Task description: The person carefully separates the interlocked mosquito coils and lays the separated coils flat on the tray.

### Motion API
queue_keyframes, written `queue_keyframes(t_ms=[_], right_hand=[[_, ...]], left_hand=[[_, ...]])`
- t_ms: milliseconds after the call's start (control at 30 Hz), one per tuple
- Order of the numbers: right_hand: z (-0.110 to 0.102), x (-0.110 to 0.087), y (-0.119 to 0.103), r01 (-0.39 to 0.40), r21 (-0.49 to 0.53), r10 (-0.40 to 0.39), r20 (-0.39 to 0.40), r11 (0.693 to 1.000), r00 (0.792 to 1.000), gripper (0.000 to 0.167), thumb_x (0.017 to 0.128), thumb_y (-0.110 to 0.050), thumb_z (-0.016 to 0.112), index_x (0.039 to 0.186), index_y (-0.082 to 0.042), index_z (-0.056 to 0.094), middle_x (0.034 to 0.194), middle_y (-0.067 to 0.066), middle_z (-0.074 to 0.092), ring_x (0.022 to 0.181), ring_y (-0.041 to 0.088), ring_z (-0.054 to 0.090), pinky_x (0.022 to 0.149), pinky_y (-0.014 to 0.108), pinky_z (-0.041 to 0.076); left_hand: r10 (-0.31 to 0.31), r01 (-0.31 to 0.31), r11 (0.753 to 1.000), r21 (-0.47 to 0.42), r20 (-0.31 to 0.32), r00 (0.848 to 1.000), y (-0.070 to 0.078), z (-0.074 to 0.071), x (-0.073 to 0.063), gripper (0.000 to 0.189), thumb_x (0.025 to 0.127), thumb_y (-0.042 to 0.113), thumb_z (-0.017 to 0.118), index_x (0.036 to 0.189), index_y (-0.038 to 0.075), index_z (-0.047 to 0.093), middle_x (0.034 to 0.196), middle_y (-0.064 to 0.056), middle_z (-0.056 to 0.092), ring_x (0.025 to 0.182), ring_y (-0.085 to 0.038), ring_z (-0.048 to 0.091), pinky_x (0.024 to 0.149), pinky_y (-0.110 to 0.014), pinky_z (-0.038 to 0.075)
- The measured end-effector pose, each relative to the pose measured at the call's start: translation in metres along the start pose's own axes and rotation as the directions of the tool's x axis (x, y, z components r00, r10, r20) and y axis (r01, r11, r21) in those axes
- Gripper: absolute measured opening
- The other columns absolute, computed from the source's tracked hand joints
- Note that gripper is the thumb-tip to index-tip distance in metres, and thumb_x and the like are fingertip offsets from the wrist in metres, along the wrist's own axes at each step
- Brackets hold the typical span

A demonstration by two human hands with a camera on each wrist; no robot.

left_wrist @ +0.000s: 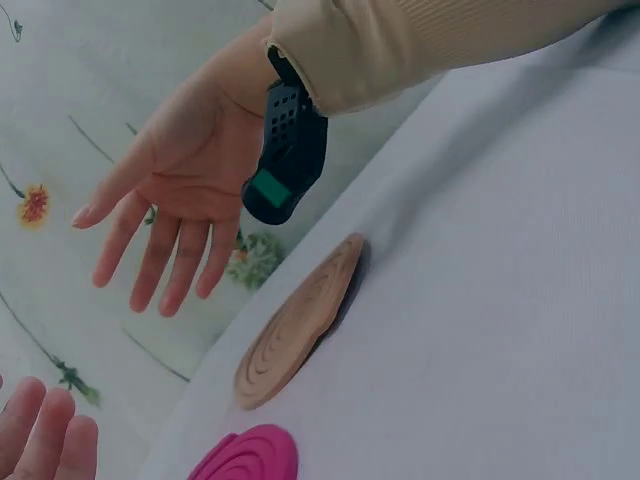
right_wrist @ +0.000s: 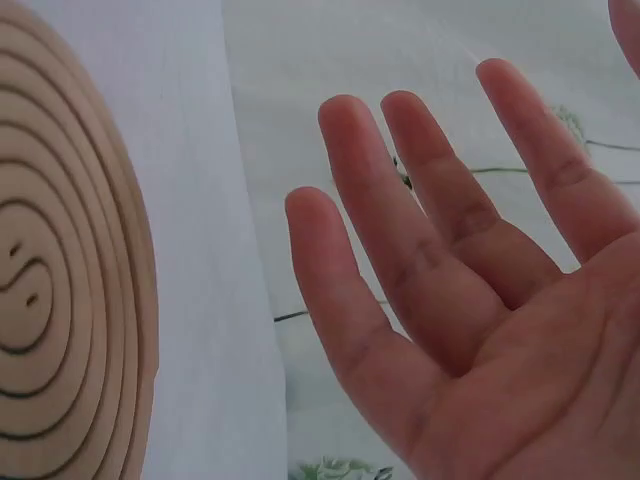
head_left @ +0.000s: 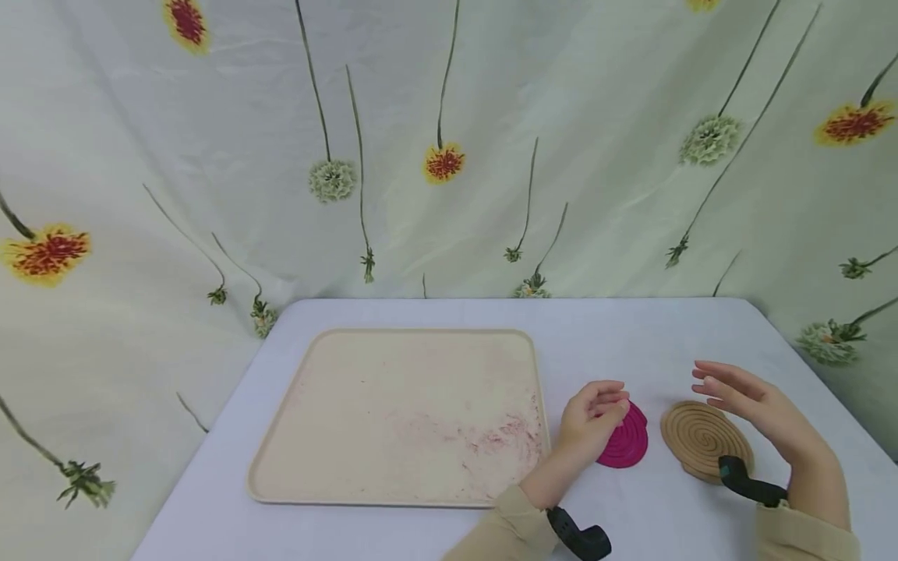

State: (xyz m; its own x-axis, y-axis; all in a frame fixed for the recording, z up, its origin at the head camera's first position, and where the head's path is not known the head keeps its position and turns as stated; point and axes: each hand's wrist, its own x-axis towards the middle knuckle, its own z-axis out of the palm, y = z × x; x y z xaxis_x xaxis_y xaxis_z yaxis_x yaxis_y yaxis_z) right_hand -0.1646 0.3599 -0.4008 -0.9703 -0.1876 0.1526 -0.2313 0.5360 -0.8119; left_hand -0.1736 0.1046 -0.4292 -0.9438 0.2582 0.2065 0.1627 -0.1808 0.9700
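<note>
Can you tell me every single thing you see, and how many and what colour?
Flowered cloth backdrop: one, pale with yellow-red and whitish flowers, behind the table
Table: one, white, under everything
Tray: one, beige with reddish marks, left on the table
Magenta spiral disc: one, magenta, right of the tray
Tan spiral disc: one, tan, right of the magenta one
Wrist devices: two, black, one per wrist
Sleeves: two, beige, on the arms
Left hand: one, bare, by the magenta disc
Right hand: one, bare, by the tan disc

Matt, ridged and clay-like: round tan spiral disc [head_left: 701, 432], round magenta spiral disc [head_left: 627, 444].
The beige rectangular tray [head_left: 351, 413] looks plastic, smooth and matt under reddish smears [head_left: 505, 438].
</note>
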Motion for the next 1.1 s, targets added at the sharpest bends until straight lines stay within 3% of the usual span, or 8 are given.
queue_keyframes(t_ms=[267, 500, 633, 767, 833, 900, 967, 1100], right_hand=[[-0.013, -0.012, 0.034, -0.156, 0.104, 0.158, -0.017, 0.982, 0.987, 0.045, 0.101, -0.027, 0.043, 0.14, -0.004, 0.039, 0.112, -0.032, 0.049, 0.097, -0.012, 0.054, 0.076, 0.008, 0.045], [-0.016, -0.018, 0.056, -0.264, 0.189, 0.275, -0.036, 0.946, 0.961, 0.05, 0.1, -0.033, 0.045, 0.141, -0.007, 0.038, 0.105, -0.035, 0.046, 0.093, -0.013, 0.054, 0.074, 0.01, 0.048], [-0.014, -0.022, 0.063, -0.32, 0.186, 0.33, -0.023, 0.929, 0.944, 0.05, 0.099, -0.036, 0.046, 0.141, -0.009, 0.04, 0.103, -0.035, 0.046, 0.091, -0.014, 0.054, 0.074, 0.015, 0.05], [-0.014, -0.026, 0.067, -0.384, 0.156, 0.387, 0.01, 0.91, 0.922, 0.052, 0.098, -0.04, 0.046, 0.143, -0.013, 0.04, 0.112, -0.025, 0.047, 0.09, -0.014, 0.052, 0.076, 0.019, 0.052], [-0.014, -0.028, 0.066, -0.408, 0.144, 0.409, 0.025, 0.901, 0.912, 0.053, 0.098, -0.041, 0.045, 0.143, -0.013, 0.038, 0.127, -0.003, 0.049, 0.089, -0.014, 0.052, 0.077, 0.022, 0.052], [-0.015, -0.028, 0.065, -0.428, 0.139, 0.426, 0.042, 0.893, 0.904, 0.057, 0.099, -0.041, 0.044, 0.144, -0.009, 0.034, 0.14, 0.02, 0.036, 0.089, -0.015, 0.051, 0.078, 0.025, 0.053], [-0.017, -0.028, 0.064, -0.432, 0.147, 0.427, 0.062, 0.89, 0.902, 0.059, 0.099, -0.04, 0.043, 0.145, -0.003, 0.031, 0.144, 0.031, 0.02, 0.089, -0.015, 0.051, 0.08, 0.028, 0.053], [-0.021, -0.027, 0.064, -0.425, 0.164, 0.418, 0.076, 0.89, 0.905, 0.059, 0.099, -0.036, 0.044, 0.141, 0.004, 0.031, 0.129, 0.006, 0.044, 0.09, -0.012, 0.052, 0.08, 0.03, 0.054]], left_hand=[[-0.158, 0.135, 0.979, -0.149, -0.15, 0.976, -0.013, 0.036, 0.0, 0.012, 0.087, 0.0, 0.061, 0.099, 0.002, 0.063, 0.087, -0.002, 0.065, 0.079, -0.019, 0.065, 0.069, -0.031, 0.057], [-0.109, 0.079, 0.985, -0.152, -0.203, 0.973, -0.027, 0.059, -0.005, 0.012, 0.086, -0.003, 0.06, 0.097, -0.002, 0.064, 0.085, -0.001, 0.063, 0.081, -0.017, 0.065, 0.066, -0.024, 0.056], [-0.125, 0.107, 0.99, -0.088, -0.234, 0.964, -0.028, 0.067, -0.01, 0.016, 0.083, -0.002, 0.061, 0.098, 0.003, 0.065, 0.091, 0.0, 0.065, 0.082, -0.011, 0.063, 0.066, -0.019, 0.052], [-0.208, 0.213, 0.977, -0.002, -0.23, 0.951, -0.028, 0.07, -0.013, 0.024, 0.082, 0.002, 0.063, 0.104, 0.01, 0.066, 0.102, 0.002, 0.066, 0.087, -0.007, 0.062, 0.071, -0.021, 0.051], [-0.259, 0.266, 0.964, 0.008, -0.215, 0.942, -0.029, 0.072, -0.014, 0.027, 0.081, 0.002, 0.063, 0.107, 0.011, 0.065, 0.106, 0.003, 0.064, 0.091, -0.009, 0.061, 0.075, -0.024, 0.051], [-0.306, 0.312, 0.95, 0.0, -0.196, 0.932, -0.031, 0.073, -0.014, 0.03, 0.082, 0.003, 0.062, 0.11, 0.012, 0.064, 0.108, 0.002, 0.062, 0.096, -0.012, 0.06, 0.081, -0.028, 0.051], [-0.336, 0.341, 0.94, -0.002, -0.176, 0.925, -0.033, 0.074, -0.013, 0.031, 0.083, 0.003, 0.062, 0.113, 0.01, 0.063, 0.109, -0.001, 0.062, 0.1, -0.016, 0.059, 0.085, -0.032, 0.05], [-0.348, 0.353, 0.936, 0.009, -0.15, 0.926, -0.035, 0.075, -0.012, 0.032, 0.084, 0.004, 0.06, 0.116, 0.006, 0.061, 0.106, -0.005, 0.063, 0.103, -0.021, 0.059, 0.088, -0.036, 0.05]])
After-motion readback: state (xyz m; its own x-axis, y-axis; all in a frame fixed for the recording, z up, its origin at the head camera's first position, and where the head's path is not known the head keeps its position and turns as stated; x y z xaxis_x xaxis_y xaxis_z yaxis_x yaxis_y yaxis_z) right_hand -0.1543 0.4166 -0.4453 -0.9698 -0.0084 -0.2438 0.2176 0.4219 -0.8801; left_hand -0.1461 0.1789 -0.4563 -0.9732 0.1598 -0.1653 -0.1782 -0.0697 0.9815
